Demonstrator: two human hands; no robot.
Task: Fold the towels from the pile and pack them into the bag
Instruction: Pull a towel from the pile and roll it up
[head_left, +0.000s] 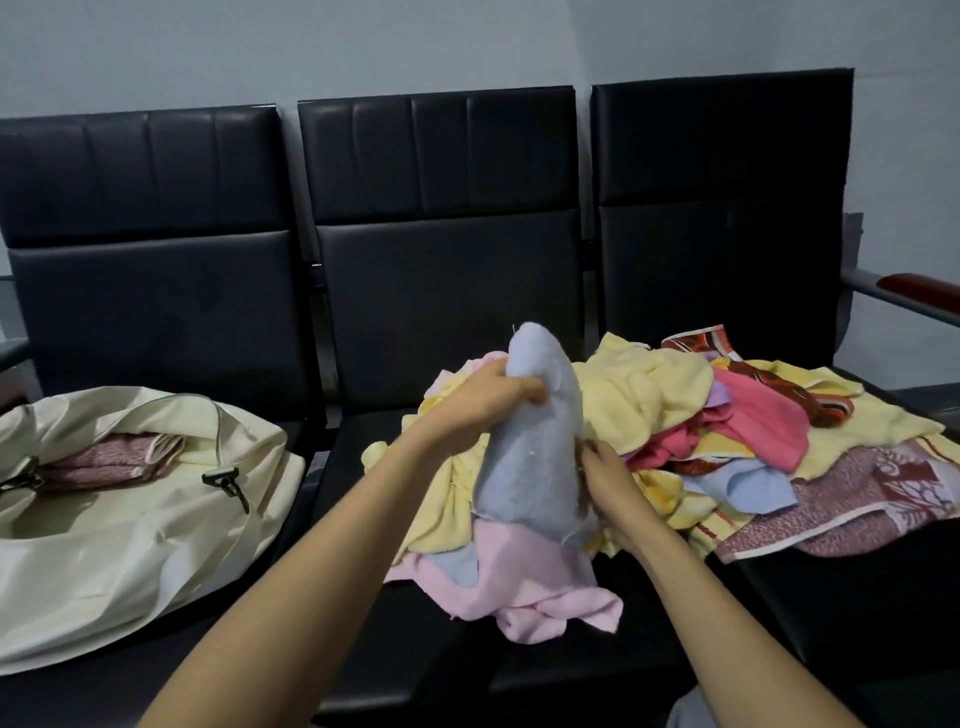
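A row of three black padded seats (441, 291) stands against a pale wall (467, 41), and everything lies on their cushions. On the left seat sits a cream fabric bag (104, 571), slumped and open at its top, with a black plastic strap clip (226, 480) lying on its near side. Inside the opening, toward the far left, is a folded pink-and-white patterned towel (104, 460), lying flat. I cannot tell whether anything else is in the bag. The loose pile of towels (753, 431) spreads over the middle and right seats: pale yellow terry cloths (639, 395) at the far side, coral pink ones in the middle, and a maroon patterned towel (857, 493) draped at the near right. A light pink towel (524, 577) hangs over the near edge of the middle seat. Above it a pale blue towel (524, 457) is raised from the pile in a bunched, upright shape. The left hand (483, 397) grips it near the top with fingers curled round the cloth. The right hand (605, 478) pinches its lower right edge, just beside the pile. A reddish-brown armrest (919, 291) shows at the far right.
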